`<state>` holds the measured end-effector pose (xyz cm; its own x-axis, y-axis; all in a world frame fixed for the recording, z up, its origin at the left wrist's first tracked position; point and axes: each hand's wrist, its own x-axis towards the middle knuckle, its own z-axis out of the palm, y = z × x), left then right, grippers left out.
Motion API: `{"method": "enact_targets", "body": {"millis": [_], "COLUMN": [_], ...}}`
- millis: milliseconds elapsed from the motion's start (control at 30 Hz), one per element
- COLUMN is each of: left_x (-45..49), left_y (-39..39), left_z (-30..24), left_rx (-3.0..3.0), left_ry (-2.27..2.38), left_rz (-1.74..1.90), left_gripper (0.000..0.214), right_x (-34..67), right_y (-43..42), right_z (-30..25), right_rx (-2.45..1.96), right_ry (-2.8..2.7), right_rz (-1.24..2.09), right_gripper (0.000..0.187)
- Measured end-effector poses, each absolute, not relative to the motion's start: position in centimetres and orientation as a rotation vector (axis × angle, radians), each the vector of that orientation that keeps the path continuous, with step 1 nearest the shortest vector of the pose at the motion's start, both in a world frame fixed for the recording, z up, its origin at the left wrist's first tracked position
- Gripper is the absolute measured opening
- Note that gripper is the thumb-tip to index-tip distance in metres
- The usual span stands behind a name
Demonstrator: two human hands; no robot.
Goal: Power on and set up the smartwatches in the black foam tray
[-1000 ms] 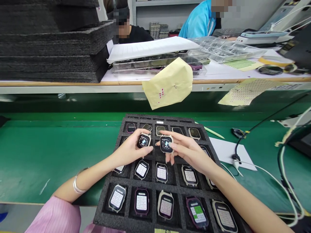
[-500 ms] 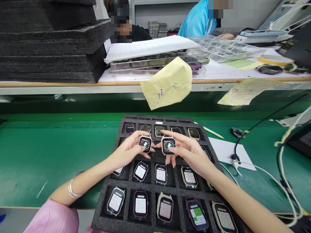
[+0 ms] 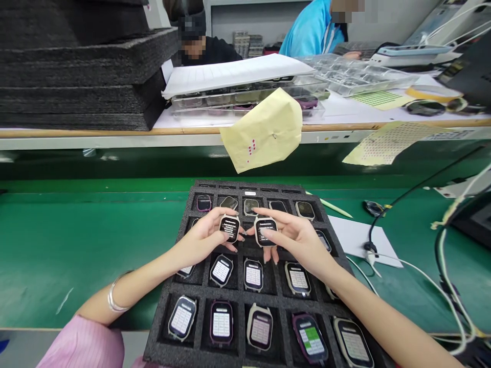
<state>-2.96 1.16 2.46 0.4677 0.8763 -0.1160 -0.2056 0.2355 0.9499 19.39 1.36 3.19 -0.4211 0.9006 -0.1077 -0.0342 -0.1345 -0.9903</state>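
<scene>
My left hand (image 3: 209, 231) grips a smartwatch (image 3: 230, 225) without a strap, its thumb at the lower left of the lit screen. In my right hand (image 3: 297, 235) is a second smartwatch (image 3: 266, 226), the thumb lying on its screen. Both screens show white lines of text on black. The two watches are held side by side above a black foam tray (image 3: 240, 302). Several more watches rest in the tray's compartments, among them a purple one (image 3: 310, 338) with green blocks on its screen. My hands cover part of the tray's second row.
Stacked black foam trays (image 3: 76, 76) stand on the shelf at the left. Yellow paper (image 3: 264, 133) hangs over the shelf edge. Cables (image 3: 448, 276) and a white sheet (image 3: 368, 240) lie right of the tray. Two people sit beyond the shelf.
Both held watches' screens have switched from a clock-like face to lists of white text. My right thumb has shifted slightly left on its screen. The hands stay in nearly the same place.
</scene>
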Motion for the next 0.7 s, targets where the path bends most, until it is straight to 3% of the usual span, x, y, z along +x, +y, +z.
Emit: {"method": "enact_targets", "body": {"millis": [100,267,367,467,600,700], "left_x": [-2.9,-2.8,-2.9,-3.0,-3.0,-3.0], "left_y": [1.2,1.1,1.1,1.2,1.2,1.2], "left_z": [2.6,2.9,3.1,3.3,3.5,3.5], "left_rx": [1.068,1.057,1.052,1.036,1.007,1.001], "left_ry": [0.768,0.799,0.812,0.815,0.819,0.791], "left_rz": [0.859,0.898,0.914,0.932,0.936,0.932], "left_gripper": [0.035,0.03,0.031,0.032,0.033,0.031], "right_x": [19.5,20.1,20.4,20.4,20.9,22.8], "right_y": [1.1,1.7,2.6,3.5,4.3,5.5], "right_z": [3.5,3.7,3.1,2.3,2.3,3.0], "right_rx": [-1.025,-0.996,-1.15,-1.19,-1.082,-1.144], "right_ry": [-1.452,-1.545,-1.866,-2.292,-2.562,-2.6], "right_rz": [1.626,1.69,1.505,0.969,0.588,0.384], "right_gripper": [0.055,0.079,0.066,0.049,0.055,0.039]}}
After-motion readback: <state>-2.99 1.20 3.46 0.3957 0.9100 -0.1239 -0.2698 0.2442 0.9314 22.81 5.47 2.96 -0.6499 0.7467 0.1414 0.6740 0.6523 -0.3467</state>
